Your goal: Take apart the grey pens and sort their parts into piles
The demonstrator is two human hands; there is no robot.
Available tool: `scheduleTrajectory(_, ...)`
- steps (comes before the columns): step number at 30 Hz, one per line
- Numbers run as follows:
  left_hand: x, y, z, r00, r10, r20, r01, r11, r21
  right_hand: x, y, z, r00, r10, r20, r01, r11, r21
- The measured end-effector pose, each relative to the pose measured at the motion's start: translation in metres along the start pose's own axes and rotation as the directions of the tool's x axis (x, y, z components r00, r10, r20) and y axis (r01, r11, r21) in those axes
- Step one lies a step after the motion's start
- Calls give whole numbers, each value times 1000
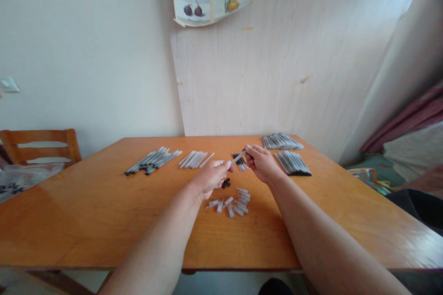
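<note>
My left hand grips one end of a slim whitish pen barrel between thumb and fingers. At the barrel's upper right end, the fingers of my right hand are pinched closed; whether they hold a further small part is too small to tell. Below my hands lie small black plugs or caps and several white, narrow-tipped pieces. Just behind the barrel is a small group of dark-and-clear pens, partly hidden. Left of it, whitish barrels lie in a row.
Grey barrels with black ends lie at the table's left. Two bundles of similar pens, a nearer one and a farther one, are at right. A plastic bag with black pieces and a wooden chair stand beyond the left edge.
</note>
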State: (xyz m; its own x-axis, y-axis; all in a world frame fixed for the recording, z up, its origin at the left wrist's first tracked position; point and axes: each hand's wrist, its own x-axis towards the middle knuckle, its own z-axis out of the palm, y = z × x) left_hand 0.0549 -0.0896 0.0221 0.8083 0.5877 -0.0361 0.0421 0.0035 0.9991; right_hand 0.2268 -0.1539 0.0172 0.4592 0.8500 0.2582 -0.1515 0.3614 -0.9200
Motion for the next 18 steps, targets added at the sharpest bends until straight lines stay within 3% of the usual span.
scheduleTrajectory(4, -1, -2, -7, 999, -36, 38, 39, 995, -87, 6, -3, -11, 1000, 8, -27, -7, 1000, 15)
scheduleTrajectory(7, -1, -3, -19, 998, -51, 30, 56, 983, -175, 14, -8, -31, 969, -58, -238, 86, 990, 110)
scheduleTrajectory(9, 1, -3, -25, 999, -45, -16, 40, 971, -237, 17, -10, -40, 952, -68, -299, 106, 988, 112)
scheduleTrajectory(11, 3, -4, -29, 998, -36, -50, 21, 962, -273, 17, -9, -42, 963, -64, -263, 72, 997, 22)
scheduleTrajectory(14, 7, -6, -30, 998, -17, -66, -2, 959, -283, 13, -4, -38, 994, 18, -105, -35, 986, -162)
scheduleTrajectory(18, 8, -7, -34, 994, 3, -113, -34, 961, -275, 7, -1, -36, 984, 177, 19, -158, 914, -373)
